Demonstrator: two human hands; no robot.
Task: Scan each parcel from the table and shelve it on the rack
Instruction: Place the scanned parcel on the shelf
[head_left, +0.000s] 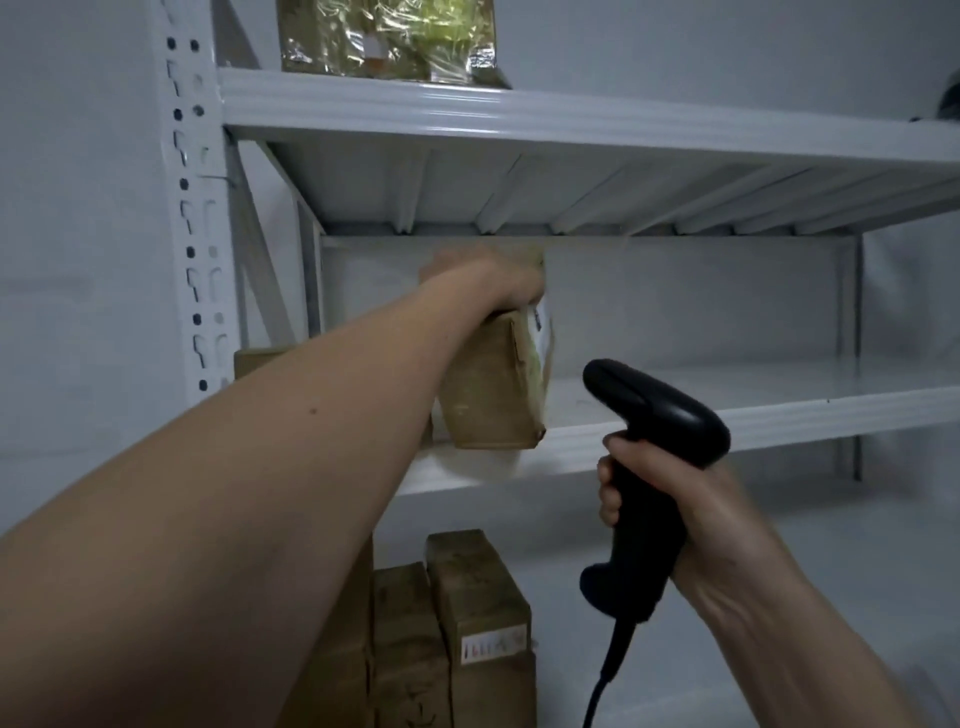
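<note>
Parcel (491, 387), a brown carton with a white label, stands on end at the near edge of the rack's middle shelf (779, 415), the left hand (485, 278) clamped over its top, apparently to steady it as it is set in place. The right hand (670, 512) keeps its grip wrapped round a black corded scanner (652, 457), held low and clear of the shelf. Another carton (254, 361) sits just left, largely hidden behind the forearm. More cartons (467, 613) stand below; a film-wrapped box (387, 39) rests above.
</note>
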